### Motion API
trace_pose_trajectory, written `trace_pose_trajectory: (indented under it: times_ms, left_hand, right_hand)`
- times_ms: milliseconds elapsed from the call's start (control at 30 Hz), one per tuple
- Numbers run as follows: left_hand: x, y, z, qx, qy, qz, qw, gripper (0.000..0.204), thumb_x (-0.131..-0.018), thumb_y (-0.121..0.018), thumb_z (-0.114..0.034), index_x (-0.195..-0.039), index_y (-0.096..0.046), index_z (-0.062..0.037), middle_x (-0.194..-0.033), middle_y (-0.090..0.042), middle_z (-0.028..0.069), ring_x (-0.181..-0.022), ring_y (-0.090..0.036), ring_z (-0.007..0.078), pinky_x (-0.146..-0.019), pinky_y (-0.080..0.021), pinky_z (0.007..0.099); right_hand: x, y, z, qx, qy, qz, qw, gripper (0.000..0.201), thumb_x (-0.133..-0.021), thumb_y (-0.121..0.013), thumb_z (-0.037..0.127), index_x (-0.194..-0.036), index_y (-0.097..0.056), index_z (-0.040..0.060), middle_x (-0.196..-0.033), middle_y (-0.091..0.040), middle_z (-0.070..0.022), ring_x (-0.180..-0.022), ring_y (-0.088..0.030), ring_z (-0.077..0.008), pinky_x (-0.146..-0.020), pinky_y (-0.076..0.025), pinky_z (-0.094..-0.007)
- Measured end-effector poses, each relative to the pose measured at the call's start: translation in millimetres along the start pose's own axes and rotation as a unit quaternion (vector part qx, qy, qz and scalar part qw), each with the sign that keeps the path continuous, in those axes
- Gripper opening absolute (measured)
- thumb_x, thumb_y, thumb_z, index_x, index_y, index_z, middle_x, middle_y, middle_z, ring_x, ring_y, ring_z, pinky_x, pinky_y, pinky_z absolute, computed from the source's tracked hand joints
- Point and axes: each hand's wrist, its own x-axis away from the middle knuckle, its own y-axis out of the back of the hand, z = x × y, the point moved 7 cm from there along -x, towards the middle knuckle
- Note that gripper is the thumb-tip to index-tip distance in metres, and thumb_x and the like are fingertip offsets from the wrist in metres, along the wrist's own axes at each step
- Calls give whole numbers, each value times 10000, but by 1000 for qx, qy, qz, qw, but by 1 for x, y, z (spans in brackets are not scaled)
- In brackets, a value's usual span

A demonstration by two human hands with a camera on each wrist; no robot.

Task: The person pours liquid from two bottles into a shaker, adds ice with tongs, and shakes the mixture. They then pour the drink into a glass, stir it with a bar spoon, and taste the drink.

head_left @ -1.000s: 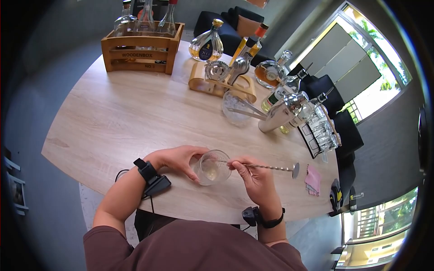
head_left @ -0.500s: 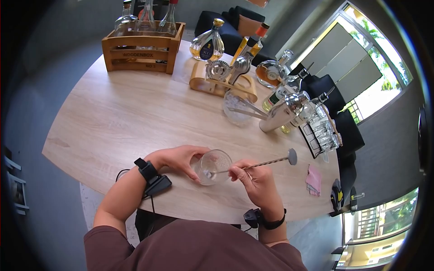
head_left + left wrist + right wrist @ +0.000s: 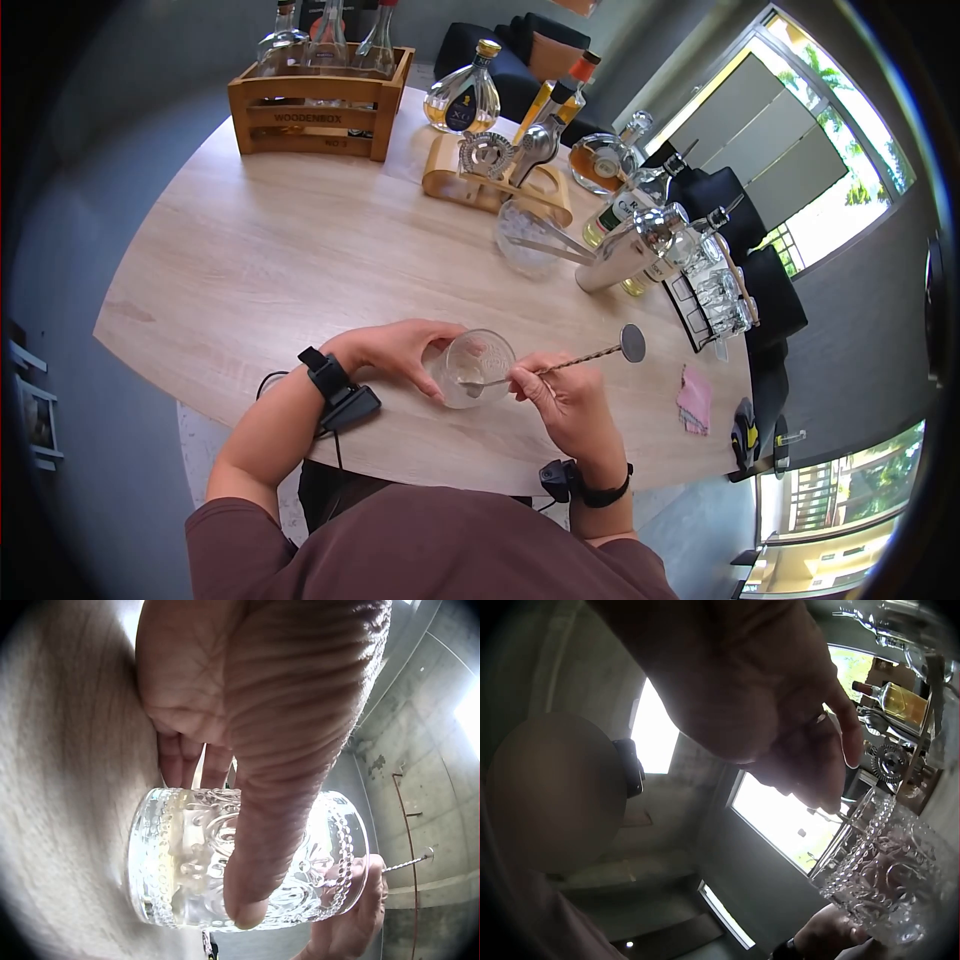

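Note:
My left hand (image 3: pixel 400 355) holds a clear embossed glass (image 3: pixel 492 347) on the table near its front edge. In the left wrist view the thumb (image 3: pixel 259 862) lies along the near side of the glass, with fingers behind it. A little pale liquid shows at the glass's bottom. My right hand (image 3: pixel 568 405) pinches the twisted shaft of a bar spoon (image 3: pixel 590 358) just outside the rim. Its spoon end dips into the glass, while the flat round disc end sticks out to the upper right. The right wrist view shows the right fingers just over the rim.
Beyond the glass stand an ice bowl (image 3: pixel 520 255) with tongs, a metal shaker (image 3: pixel 615 258), several bottles and a wooden bar-tool stand (image 3: pixel 455 185). A bottle crate (image 3: pixel 310 125) is at back left. On the right are a glass rack (image 3: pixel 690 315) and a pink cloth (image 3: pixel 693 400).
The bar spoon has swung round inside the glass; its disc end moved left and up. My right hand shifted only slightly, and my left hand keeps its hold on the glass.

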Motion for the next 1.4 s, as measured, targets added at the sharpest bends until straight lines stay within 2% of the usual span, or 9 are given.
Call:
trace_pose_trajectory:
  times_ms: [100,167,267,367,767,900,1000,1067,1400]
  left_hand:
    - [1,-2,-7,9,5,8,1000,823,-607,-886,-172,-1319,-499,-26,-1246,-592,89,-1171,-533,184,-1056,-382,320]
    - [0,-2,-7,9,12,10,1000,824,-607,-886,-172,-1320,-499,-26,-1248,-592,89,-1171,-533,184,-1057,-382,323]
    - [0,-1,-2,1,-2,6,1000,821,-607,-884,-169,-1318,-500,-24,-1247,-594,89,-1168,-534,183,-1056,-381,319]
    - [0,-2,-2,1,-2,2,1000,815,-607,-882,-168,-1314,-504,-24,-1237,-598,88,-1159,-538,183,-1050,-386,317]
    - [0,-1,-3,8,-8,4,1000,815,-607,-883,-183,-1313,-505,-29,-1228,-599,89,-1158,-538,186,-1047,-385,314]
    - [0,-1,-2,10,1,6,1000,825,-606,-886,-177,-1321,-501,-31,-1245,-593,87,-1176,-531,184,-1055,-378,315]
    - [-1,-3,0,20,0,9,1000,828,-607,-888,-181,-1322,-500,-31,-1249,-592,87,-1182,-529,183,-1059,-376,317]
    - [0,-1,-1,28,-1,4,1000,828,-607,-889,-185,-1322,-500,-30,-1248,-592,88,-1183,-528,183,-1060,-375,318]
    - [0,-1,-2,4,-3,7,1000,816,-616,-887,-190,-1314,-501,-21,-1249,-591,83,-1180,-526,171,-1066,-368,311]
  right_hand:
    - [1,-1,0,-58,-9,-30,998,157,-948,-582,103,-882,-647,-23,-778,-651,-86,-696,-616,-157,-642,-492,-260]
    - [-3,6,-3,-67,20,-101,992,127,-909,-627,112,-870,-646,-8,-756,-637,-103,-666,-584,-263,-633,-457,-341]
    - [-1,2,4,22,7,10,1000,142,-941,-589,87,-879,-647,-27,-790,-650,-94,-729,-619,-178,-679,-488,-285]
    - [2,-1,-1,-122,-12,-53,991,135,-912,-624,132,-894,-656,3,-789,-646,-102,-717,-584,-281,-664,-456,-354]
    - [-4,5,8,19,44,-57,997,121,-897,-634,118,-859,-639,4,-755,-629,-108,-689,-586,-289,-664,-443,-358]
    - [-1,-1,4,-74,22,-28,997,127,-899,-638,123,-865,-641,1,-756,-629,-109,-687,-590,-282,-641,-445,-350]
    - [-1,9,7,-25,46,-96,994,131,-900,-640,133,-880,-648,4,-773,-640,-111,-703,-599,-276,-652,-443,-348]
    - [1,3,3,-19,8,-28,999,130,-900,-640,143,-901,-655,14,-794,-654,-105,-733,-608,-271,-694,-439,-350]
    - [1,-2,1,-37,12,-11,999,120,-900,-636,124,-860,-659,13,-803,-659,-105,-719,-601,-275,-691,-451,-354]
